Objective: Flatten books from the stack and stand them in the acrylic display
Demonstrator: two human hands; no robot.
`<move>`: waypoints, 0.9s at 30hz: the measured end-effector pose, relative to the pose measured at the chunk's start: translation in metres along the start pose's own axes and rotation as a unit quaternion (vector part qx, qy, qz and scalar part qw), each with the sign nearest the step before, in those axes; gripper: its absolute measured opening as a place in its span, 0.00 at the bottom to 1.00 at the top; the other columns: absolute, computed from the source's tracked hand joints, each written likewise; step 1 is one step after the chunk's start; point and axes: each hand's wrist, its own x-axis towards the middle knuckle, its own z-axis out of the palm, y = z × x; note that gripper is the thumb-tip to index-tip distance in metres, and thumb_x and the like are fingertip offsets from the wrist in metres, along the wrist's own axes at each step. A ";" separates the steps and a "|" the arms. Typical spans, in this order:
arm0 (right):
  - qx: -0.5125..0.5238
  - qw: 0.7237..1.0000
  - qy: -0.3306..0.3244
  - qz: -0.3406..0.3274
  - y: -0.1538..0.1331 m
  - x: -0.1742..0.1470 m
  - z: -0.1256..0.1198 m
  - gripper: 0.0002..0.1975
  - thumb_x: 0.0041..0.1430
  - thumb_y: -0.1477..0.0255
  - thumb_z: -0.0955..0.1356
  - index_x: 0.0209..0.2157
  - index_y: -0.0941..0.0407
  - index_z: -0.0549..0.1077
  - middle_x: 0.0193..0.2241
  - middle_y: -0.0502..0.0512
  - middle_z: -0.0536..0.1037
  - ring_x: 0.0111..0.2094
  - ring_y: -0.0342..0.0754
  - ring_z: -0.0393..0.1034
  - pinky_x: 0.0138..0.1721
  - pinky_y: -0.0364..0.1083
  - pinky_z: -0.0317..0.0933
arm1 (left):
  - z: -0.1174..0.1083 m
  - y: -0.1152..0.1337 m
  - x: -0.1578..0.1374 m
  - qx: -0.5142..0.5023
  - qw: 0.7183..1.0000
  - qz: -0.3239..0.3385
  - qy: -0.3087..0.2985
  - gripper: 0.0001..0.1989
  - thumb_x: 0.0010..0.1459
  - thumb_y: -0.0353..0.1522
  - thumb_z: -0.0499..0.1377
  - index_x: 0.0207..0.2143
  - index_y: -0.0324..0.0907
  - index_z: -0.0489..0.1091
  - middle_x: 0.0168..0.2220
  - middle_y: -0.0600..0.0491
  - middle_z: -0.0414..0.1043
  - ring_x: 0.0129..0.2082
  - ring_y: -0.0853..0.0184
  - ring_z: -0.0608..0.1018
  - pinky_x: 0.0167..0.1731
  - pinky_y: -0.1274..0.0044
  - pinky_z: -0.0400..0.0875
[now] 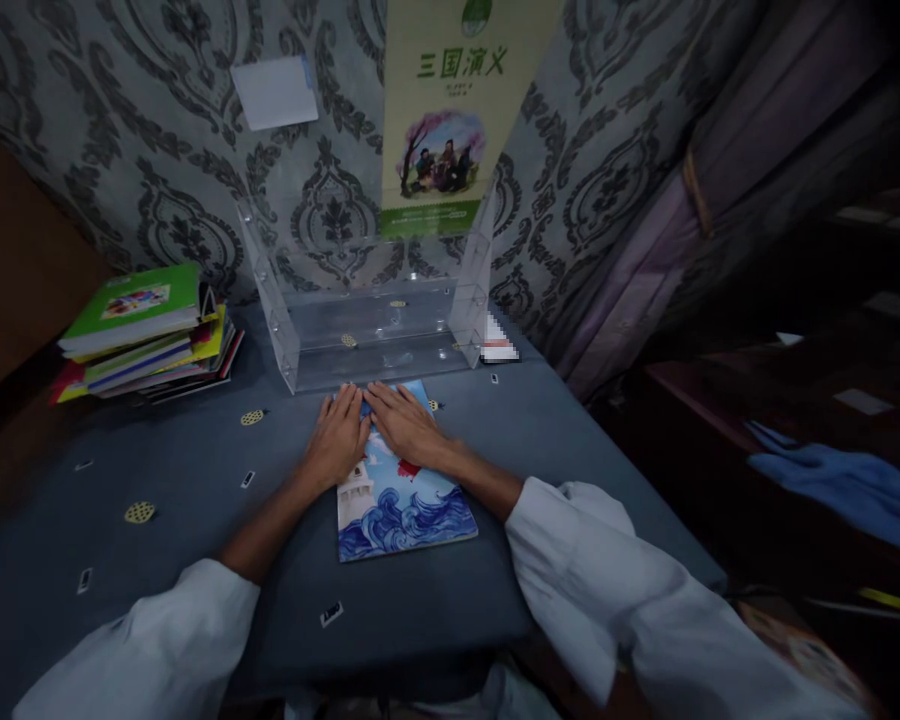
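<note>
A thin book (407, 515) with a blue cover of painted waves lies flat on the table. My left hand (339, 440) rests palm down on its upper left part, fingers stretched toward the far edge. Beside it, my right hand (401, 422) lies palm down across the upper middle of the cover, its fingertips close to those of the left. Both hands cover much of the upper picture. Just beyond the book stands a clear plastic rack (379, 362). Upright at the rack's upper right is a pale green book (457, 130) with Chinese characters on it.
A stack of books (150, 330), a green one on top, sits at the table's far left. The blue-grey tablecloth (187, 460) has small printed motifs. A white card (276, 93) shows against the patterned wall. At right hangs a tied curtain (660, 240); blue cloth (840, 480) lies beyond the table's edge.
</note>
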 end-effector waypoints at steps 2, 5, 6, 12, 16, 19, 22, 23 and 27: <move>-0.009 1.000 0.003 0.011 -0.001 0.000 0.000 0.26 0.71 0.69 0.57 0.66 0.62 0.61 0.67 0.68 0.62 0.70 0.55 0.52 0.70 0.59 0.47 | 0.000 -0.002 0.001 -0.014 1.000 0.013 -0.002 0.26 0.70 0.36 0.42 0.66 0.35 0.57 0.68 0.38 0.58 0.70 0.55 0.58 0.67 0.57 0.53; -0.013 1.000 0.001 0.019 -0.003 0.000 -0.002 0.26 0.71 0.70 0.57 0.66 0.63 0.62 0.66 0.69 0.63 0.70 0.56 0.53 0.70 0.59 0.47 | -0.001 -0.005 0.004 -0.025 0.999 0.024 0.003 0.26 0.69 0.36 0.43 0.65 0.34 0.58 0.67 0.37 0.60 0.69 0.53 0.61 0.67 0.58 0.54; -0.013 1.000 0.000 0.018 -0.004 0.000 -0.003 0.26 0.71 0.70 0.57 0.66 0.63 0.62 0.66 0.68 0.63 0.70 0.56 0.53 0.70 0.59 0.47 | -0.002 -0.006 0.005 -0.027 0.999 0.029 0.005 0.26 0.69 0.35 0.44 0.64 0.33 0.59 0.65 0.36 0.62 0.67 0.53 0.62 0.66 0.58 0.55; -0.035 0.999 -0.005 0.029 -0.008 -0.001 -0.007 0.26 0.71 0.69 0.58 0.66 0.65 0.62 0.66 0.69 0.63 0.70 0.56 0.53 0.70 0.59 0.47 | -0.005 -0.010 0.011 -0.041 0.997 0.063 0.035 0.23 0.68 0.34 0.45 0.63 0.39 0.59 0.58 0.40 0.66 0.60 0.53 0.68 0.62 0.59 0.61; -0.043 0.998 0.000 0.035 -0.012 -0.001 -0.011 0.24 0.70 0.70 0.59 0.64 0.65 0.64 0.64 0.70 0.66 0.68 0.58 0.57 0.69 0.58 0.48 | -0.009 -0.007 0.011 -0.018 0.996 0.068 0.048 0.21 0.67 0.33 0.46 0.61 0.38 0.61 0.56 0.40 0.67 0.57 0.54 0.70 0.60 0.60 0.63; -0.038 0.999 0.006 0.034 -0.016 -0.002 -0.014 0.22 0.69 0.73 0.61 0.61 0.65 0.67 0.62 0.69 0.69 0.65 0.57 0.61 0.69 0.57 0.50 | -0.014 -0.001 0.010 0.010 0.997 0.060 0.041 0.18 0.67 0.31 0.48 0.56 0.38 0.65 0.51 0.41 0.70 0.52 0.53 0.71 0.56 0.60 0.66; -0.028 0.999 0.008 0.028 -0.018 -0.005 -0.015 0.22 0.69 0.73 0.62 0.61 0.66 0.67 0.62 0.70 0.70 0.65 0.56 0.62 0.68 0.57 0.50 | -0.018 0.004 0.009 0.031 0.998 0.046 0.032 0.14 0.66 0.30 0.49 0.50 0.38 0.68 0.47 0.42 0.71 0.48 0.54 0.72 0.52 0.61 0.68; -0.025 0.999 0.007 0.024 -0.017 -0.007 -0.014 0.22 0.70 0.72 0.61 0.62 0.67 0.66 0.62 0.71 0.69 0.66 0.56 0.61 0.68 0.57 0.50 | -0.018 0.004 0.009 0.032 0.998 0.043 0.032 0.14 0.66 0.30 0.50 0.50 0.38 0.68 0.47 0.43 0.71 0.48 0.54 0.73 0.52 0.62 0.68; -0.022 0.999 -0.001 0.037 -0.013 -0.011 -0.010 0.25 0.71 0.69 0.60 0.64 0.67 0.63 0.66 0.71 0.64 0.69 0.56 0.54 0.69 0.57 0.49 | -0.014 0.002 0.007 0.007 0.997 0.059 0.040 0.20 0.66 0.29 0.49 0.58 0.39 0.65 0.55 0.42 0.71 0.54 0.56 0.72 0.56 0.63 0.65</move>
